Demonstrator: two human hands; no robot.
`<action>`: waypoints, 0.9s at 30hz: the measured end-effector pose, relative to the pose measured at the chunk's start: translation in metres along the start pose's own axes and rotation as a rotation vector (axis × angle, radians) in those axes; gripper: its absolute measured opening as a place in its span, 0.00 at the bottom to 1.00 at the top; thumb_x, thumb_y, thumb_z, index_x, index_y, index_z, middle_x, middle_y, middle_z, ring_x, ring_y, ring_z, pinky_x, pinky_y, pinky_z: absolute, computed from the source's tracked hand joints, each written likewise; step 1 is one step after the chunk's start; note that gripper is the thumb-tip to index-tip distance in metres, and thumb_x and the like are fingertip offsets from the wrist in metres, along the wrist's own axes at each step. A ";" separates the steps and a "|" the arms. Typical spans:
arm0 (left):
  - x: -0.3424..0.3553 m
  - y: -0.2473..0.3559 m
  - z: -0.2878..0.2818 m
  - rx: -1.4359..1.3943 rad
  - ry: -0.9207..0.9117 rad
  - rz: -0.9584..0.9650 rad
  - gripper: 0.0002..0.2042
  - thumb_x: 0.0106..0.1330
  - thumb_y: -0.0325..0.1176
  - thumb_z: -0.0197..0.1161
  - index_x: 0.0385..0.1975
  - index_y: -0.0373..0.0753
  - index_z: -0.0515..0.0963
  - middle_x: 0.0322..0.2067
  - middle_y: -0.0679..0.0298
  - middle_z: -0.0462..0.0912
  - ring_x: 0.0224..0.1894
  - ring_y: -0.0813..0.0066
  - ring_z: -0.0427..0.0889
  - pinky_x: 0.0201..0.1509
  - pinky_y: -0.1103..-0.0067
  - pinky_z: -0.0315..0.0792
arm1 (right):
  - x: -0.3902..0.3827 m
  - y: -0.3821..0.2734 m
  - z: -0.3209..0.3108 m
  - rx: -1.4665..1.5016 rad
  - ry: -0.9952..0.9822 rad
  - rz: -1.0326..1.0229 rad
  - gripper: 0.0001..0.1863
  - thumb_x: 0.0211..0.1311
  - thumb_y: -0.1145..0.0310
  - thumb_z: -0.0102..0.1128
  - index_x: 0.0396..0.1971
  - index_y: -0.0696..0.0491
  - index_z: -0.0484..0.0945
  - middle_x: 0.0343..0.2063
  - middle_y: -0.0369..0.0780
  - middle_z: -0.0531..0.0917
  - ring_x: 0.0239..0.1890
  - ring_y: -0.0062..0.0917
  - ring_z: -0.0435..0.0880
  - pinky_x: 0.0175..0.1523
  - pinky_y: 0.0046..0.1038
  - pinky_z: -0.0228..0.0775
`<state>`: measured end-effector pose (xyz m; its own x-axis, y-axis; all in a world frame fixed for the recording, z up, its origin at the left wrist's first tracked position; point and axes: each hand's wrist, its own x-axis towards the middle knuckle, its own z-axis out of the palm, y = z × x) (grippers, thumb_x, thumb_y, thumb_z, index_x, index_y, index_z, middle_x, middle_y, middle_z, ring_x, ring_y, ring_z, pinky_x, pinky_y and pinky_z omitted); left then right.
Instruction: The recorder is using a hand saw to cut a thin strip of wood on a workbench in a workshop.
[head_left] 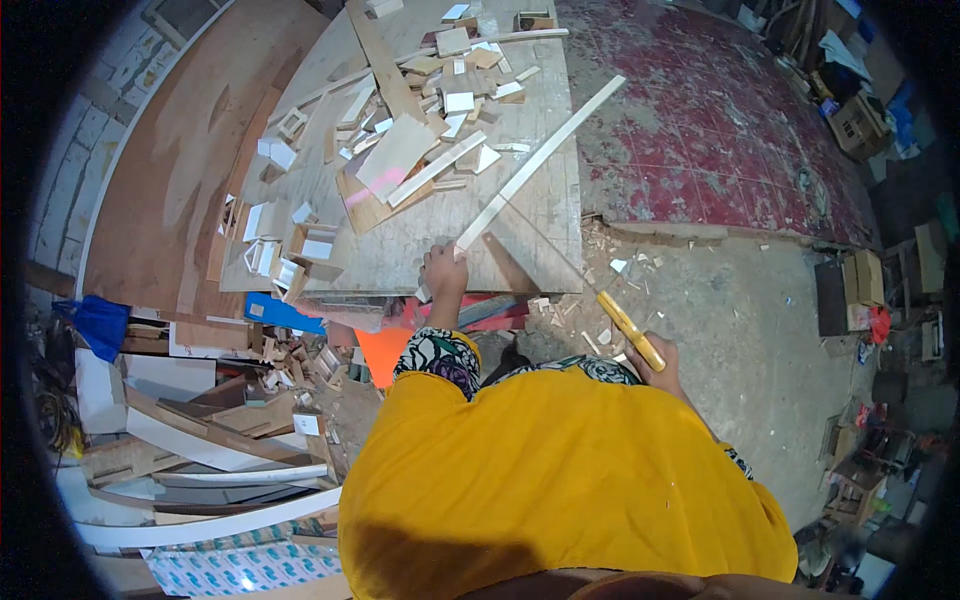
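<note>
A long pale wooden strip point(560, 142) lies slantwise across the worktable point(545, 225), its far end reaching past the right edge. My left hand point(443, 272) is closed around its near end at the front edge of the table. Off to the right, my right hand point(657, 362) grips the yellow handle of a handsaw point(622, 318). The saw's thin blade runs up and left over the table edge, and its tip meets the strip about midway. Whether the teeth have cut into the wood is too small to tell.
Wood offcuts point(459, 102) and boards point(392, 160) pile up at the back of the table, with small box-like pieces point(315, 243) at the left. Scrap wood point(215, 430) crowds the lower left. Chips litter the concrete floor point(740, 300); cardboard boxes point(862, 280) stand at the far right.
</note>
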<state>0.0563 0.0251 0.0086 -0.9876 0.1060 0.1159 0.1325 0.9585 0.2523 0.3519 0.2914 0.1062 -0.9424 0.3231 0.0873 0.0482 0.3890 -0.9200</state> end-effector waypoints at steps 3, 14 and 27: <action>0.001 -0.001 -0.010 -0.015 -0.023 0.116 0.18 0.53 0.42 0.60 0.45 0.49 0.75 0.41 0.62 0.74 0.46 0.61 0.71 0.47 0.63 0.66 | 0.015 -0.016 0.014 -0.003 0.035 0.021 0.09 0.50 0.73 0.61 0.20 0.59 0.71 0.14 0.40 0.69 0.17 0.25 0.68 0.24 0.26 0.59; 0.018 -0.023 -0.007 -0.147 -0.083 0.268 0.18 0.54 0.43 0.60 0.41 0.39 0.73 0.41 0.57 0.74 0.45 0.57 0.73 0.46 0.64 0.68 | 0.084 -0.016 0.056 -0.039 0.140 -0.025 0.13 0.53 0.66 0.61 0.21 0.59 0.70 0.15 0.39 0.68 0.19 0.25 0.66 0.27 0.26 0.60; 0.011 -0.036 -0.017 -0.241 -0.004 0.188 0.17 0.51 0.40 0.64 0.38 0.40 0.73 0.35 0.57 0.76 0.37 0.56 0.75 0.42 0.65 0.70 | 0.118 -0.007 0.050 -0.021 0.035 -0.069 0.10 0.53 0.67 0.61 0.25 0.59 0.74 0.17 0.41 0.72 0.19 0.27 0.69 0.27 0.27 0.61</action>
<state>0.0424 -0.0127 0.0168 -0.9443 0.2768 0.1782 0.3283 0.8316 0.4479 0.2241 0.2834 0.1041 -0.9315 0.3247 0.1643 -0.0097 0.4291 -0.9032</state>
